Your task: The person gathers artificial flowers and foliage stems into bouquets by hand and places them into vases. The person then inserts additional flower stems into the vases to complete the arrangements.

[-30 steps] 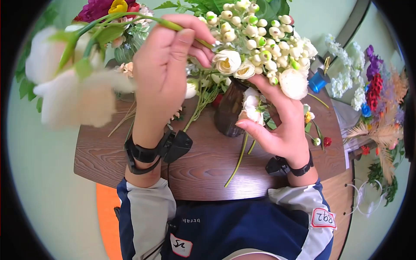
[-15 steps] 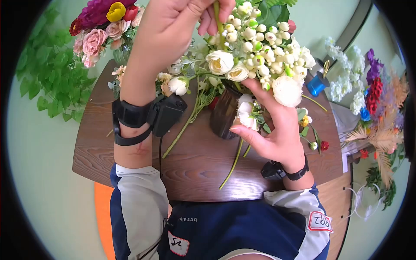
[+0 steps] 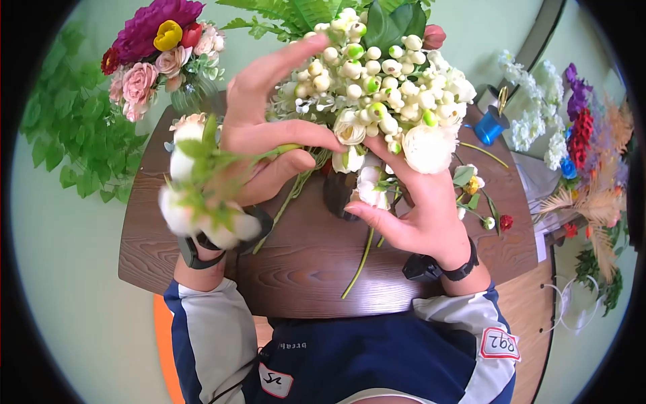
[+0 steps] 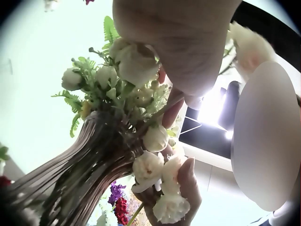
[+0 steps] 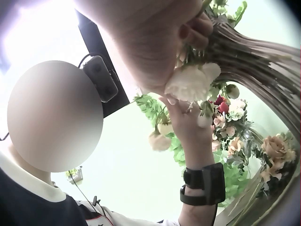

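Note:
My left hand [image 3: 249, 131] pinches the green stem of a white flower spray [image 3: 182, 209]; its blooms hang blurred to the left and the stem points toward the bouquet. At the bouquet's near edge, my right hand [image 3: 431, 209] holds a second sprig of white flowers [image 3: 370, 188] between thumb and fingers, close to the vase's neck. The dark ribbed glass vase [image 4: 80, 165] is partly hidden under the bouquet in the head view. White roses [image 3: 429, 148], cream berries [image 3: 390, 101] and green leaves [image 3: 387, 30] fill it.
The brown wooden table [image 3: 303, 262] carries loose stems [image 3: 360, 266] and small flowers [image 3: 506, 222]. A blue spool [image 3: 490, 126] stands right of the bouquet. At the back left is a vase of pink and purple flowers [image 3: 155, 60]; more flowers [image 3: 579, 135] lie at the far right.
My left hand rose to the top of the view with the white spray, then came down beside the bouquet. My right hand stays at the bouquet's near edge.

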`<state>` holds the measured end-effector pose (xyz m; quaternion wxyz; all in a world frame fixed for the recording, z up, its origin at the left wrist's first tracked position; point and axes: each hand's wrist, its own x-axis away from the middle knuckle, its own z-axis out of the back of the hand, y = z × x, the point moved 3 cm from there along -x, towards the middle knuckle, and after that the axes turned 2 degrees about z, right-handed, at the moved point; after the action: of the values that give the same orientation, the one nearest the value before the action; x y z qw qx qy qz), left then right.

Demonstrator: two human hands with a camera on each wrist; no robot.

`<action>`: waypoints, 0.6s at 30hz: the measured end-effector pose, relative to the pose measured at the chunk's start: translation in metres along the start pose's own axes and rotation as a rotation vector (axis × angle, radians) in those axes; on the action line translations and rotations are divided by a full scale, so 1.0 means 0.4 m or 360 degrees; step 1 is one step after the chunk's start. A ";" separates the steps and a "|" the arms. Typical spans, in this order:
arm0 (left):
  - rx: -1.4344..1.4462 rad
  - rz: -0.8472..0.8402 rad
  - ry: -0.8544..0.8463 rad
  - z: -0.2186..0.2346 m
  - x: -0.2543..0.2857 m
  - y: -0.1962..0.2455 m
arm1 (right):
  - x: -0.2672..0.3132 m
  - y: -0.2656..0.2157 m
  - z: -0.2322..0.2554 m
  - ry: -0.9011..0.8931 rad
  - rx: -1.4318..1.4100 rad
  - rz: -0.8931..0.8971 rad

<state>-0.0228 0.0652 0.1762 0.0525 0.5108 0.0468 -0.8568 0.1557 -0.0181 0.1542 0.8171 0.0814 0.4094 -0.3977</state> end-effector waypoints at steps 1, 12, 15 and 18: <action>-0.0009 0.0034 0.0074 0.005 0.004 -0.003 | -0.001 -0.001 0.000 -0.0012 0.0024 0.0007; -0.0087 0.0047 0.0846 0.110 0.091 0.046 | 0.010 -0.001 0.001 -0.0111 0.0033 -0.0045; -0.0530 -0.0258 0.0341 0.084 0.083 0.080 | 0.014 -0.001 -0.003 -0.0160 -0.0020 -0.0106; -0.0778 -0.0184 0.0268 0.036 0.062 0.070 | 0.016 -0.003 -0.004 -0.0160 -0.0009 -0.0095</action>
<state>-0.0431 0.0347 0.1603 0.1211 0.5490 0.2857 -0.7761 0.1561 -0.0217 0.1487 0.8246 0.0467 0.3712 -0.4244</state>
